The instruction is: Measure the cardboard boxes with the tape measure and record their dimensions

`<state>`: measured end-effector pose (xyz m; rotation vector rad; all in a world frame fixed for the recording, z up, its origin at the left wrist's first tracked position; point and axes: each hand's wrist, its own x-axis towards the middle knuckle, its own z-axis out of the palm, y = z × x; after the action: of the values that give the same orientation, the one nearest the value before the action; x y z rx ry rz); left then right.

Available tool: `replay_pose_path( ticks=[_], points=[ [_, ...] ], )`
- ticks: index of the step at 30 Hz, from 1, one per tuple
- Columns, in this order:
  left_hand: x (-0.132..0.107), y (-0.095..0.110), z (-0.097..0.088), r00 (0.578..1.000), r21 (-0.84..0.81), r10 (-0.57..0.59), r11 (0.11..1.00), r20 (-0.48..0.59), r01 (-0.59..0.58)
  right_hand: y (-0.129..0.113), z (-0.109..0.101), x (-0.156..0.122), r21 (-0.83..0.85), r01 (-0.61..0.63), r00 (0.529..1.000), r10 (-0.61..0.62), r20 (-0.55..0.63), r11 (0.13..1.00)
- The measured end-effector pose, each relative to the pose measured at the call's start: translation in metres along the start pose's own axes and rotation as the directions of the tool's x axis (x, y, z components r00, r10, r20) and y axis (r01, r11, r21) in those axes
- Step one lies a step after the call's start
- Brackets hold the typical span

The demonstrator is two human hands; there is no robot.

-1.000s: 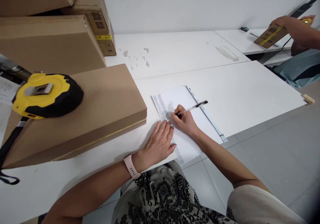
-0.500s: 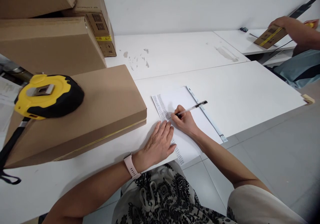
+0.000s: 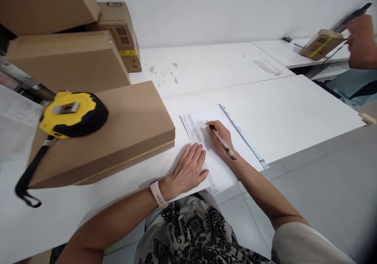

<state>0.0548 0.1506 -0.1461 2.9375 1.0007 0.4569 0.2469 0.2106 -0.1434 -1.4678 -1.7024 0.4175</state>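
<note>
My right hand grips a pen over a white sheet of paper, its back end tilted down toward my wrist. Columns of small print run along the paper's left side, too small to read. Flat across that printed edge lies my left hand, fingers stretched out, pressing the sheet to the table. A strip with a blue edge shows along the right side of the paper. Left of my hands, a yellow and black tape measure with a wrist strap rests on a closed cardboard box.
More cardboard boxes are stacked at the back left against the wall. The white table extends right, ending above a tiled floor. At the far right another person's arm is beside a small taped box on a farther table.
My right hand has lifted slightly up the sheet, and the pen has swung from pointing up-right to lying back toward my wrist. The other person's hand has come off the small box.
</note>
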Motion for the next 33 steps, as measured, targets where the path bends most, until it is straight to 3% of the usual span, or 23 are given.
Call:
replay_pose_path(
  ticks=[2, 4, 6, 7, 9, 11, 12, 13, 15, 17, 19, 21, 23, 25, 27, 29, 30, 31, 33],
  points=[
    [0.000, 0.004, -0.014, 0.993, 0.031, 0.045, 0.999, -0.111, -0.042, 0.006, 0.000, 0.002, -0.126, 0.098, 0.995, -0.097, 0.015, 0.987],
    [-0.002, 0.007, -0.040, 0.956, 0.080, 0.098, 0.994, -0.276, -0.078, 0.012, 0.001, 0.003, -0.202, 0.122, 0.993, -0.120, 0.022, 0.972],
    [-0.008, 0.005, -0.076, 0.894, 0.109, 0.070, 0.994, -0.442, -0.024, 0.018, 0.004, 0.004, -0.229, 0.116, 0.993, -0.115, 0.015, 0.966],
    [-0.013, 0.001, -0.097, 0.860, 0.108, 0.006, 0.992, -0.509, 0.057, 0.021, 0.005, 0.004, -0.228, 0.116, 0.993, -0.116, 0.011, 0.967],
    [-0.026, -0.015, -0.138, 0.739, 0.115, -0.125, 0.957, -0.662, 0.265, 0.024, 0.007, 0.004, -0.213, 0.121, 0.993, -0.122, 0.008, 0.969],
    [-0.039, -0.041, -0.172, 0.596, 0.120, -0.224, 0.868, -0.771, 0.481, 0.025, 0.008, 0.004, -0.202, 0.118, 0.993, -0.119, 0.008, 0.972],
    [-0.045, -0.055, -0.184, 0.554, 0.100, -0.287, 0.818, -0.782, 0.566, 0.025, 0.008, 0.004, -0.200, 0.111, 0.994, -0.112, 0.007, 0.974],
    [-0.049, -0.069, -0.193, 0.537, 0.070, -0.379, 0.766, -0.753, 0.639, 0.025, 0.008, 0.004, -0.199, 0.099, 0.995, -0.100, 0.005, 0.975],
    [-0.051, -0.093, -0.203, 0.493, -0.011, -0.614, 0.633, -0.617, 0.774, 0.024, 0.008, 0.005, -0.195, 0.071, 0.997, -0.072, -0.001, 0.978],
    [-0.048, -0.107, -0.204, 0.449, -0.047, -0.766, 0.526, -0.461, 0.849, 0.024, 0.009, 0.006, -0.183, 0.047, 0.999, -0.049, -0.006, 0.982],
    [-0.043, -0.113, -0.202, 0.410, -0.052, -0.825, 0.464, -0.390, 0.884, 0.024, 0.010, 0.006, -0.161, 0.031, 0.999, -0.033, -0.009, 0.986],
    [-0.041, -0.113, -0.201, 0.374, -0.080, -0.834, 0.440, -0.405, 0.894, 0.024, 0.009, 0.006, -0.132, 0.014, 1.000, -0.016, -0.014, 0.991],
    [-0.046, -0.108, -0.202, 0.354, -0.175, -0.817, 0.473, -0.456, 0.864, 0.018, 0.006, 0.005, -0.083, -0.012, 0.998, 0.007, -0.058, 0.997],
    [-0.058, -0.096, -0.204, 0.356, -0.381, -0.809, 0.548, -0.468, 0.744, 0.003, -0.001, 0.003, -0.010, -0.013, 0.990, 0.012, -0.138, 1.000],
    [-0.073, -0.078, -0.206, 0.404, -0.658, -0.833, 0.549, -0.379, 0.516, -0.022, -0.011, 0.000, 0.096, 0.027, 0.981, -0.008, -0.196, 0.995],
    [-0.087, -0.058, -0.206, 0.544, -0.873, -0.808, 0.416, -0.226, 0.256, -0.058, -0.022, -0.004, 0.262, 0.063, 0.984, -0.017, -0.175, 0.963],
    [-0.092, -0.047, -0.206, 0.623, -0.930, -0.764, 0.331, -0.167, 0.157, -0.077, -0.027, -0.005, 0.367, 0.044, 0.995, -0.008, -0.100, 0.929],
    [-0.095, -0.037, -0.205, 0.691, -0.963, -0.711, 0.256, -0.129, 0.084, -0.097, -0.032, -0.007, 0.466, 0.018, 0.999, -0.029, 0.015, 0.885],
    [-0.098, -0.021, -0.203, 0.783, -0.990, -0.617, 0.139, -0.082, 0.006, -0.134, -0.037, -0.009, 0.609, -0.073, 0.948, -0.134, 0.287, 0.790]
  ],
)
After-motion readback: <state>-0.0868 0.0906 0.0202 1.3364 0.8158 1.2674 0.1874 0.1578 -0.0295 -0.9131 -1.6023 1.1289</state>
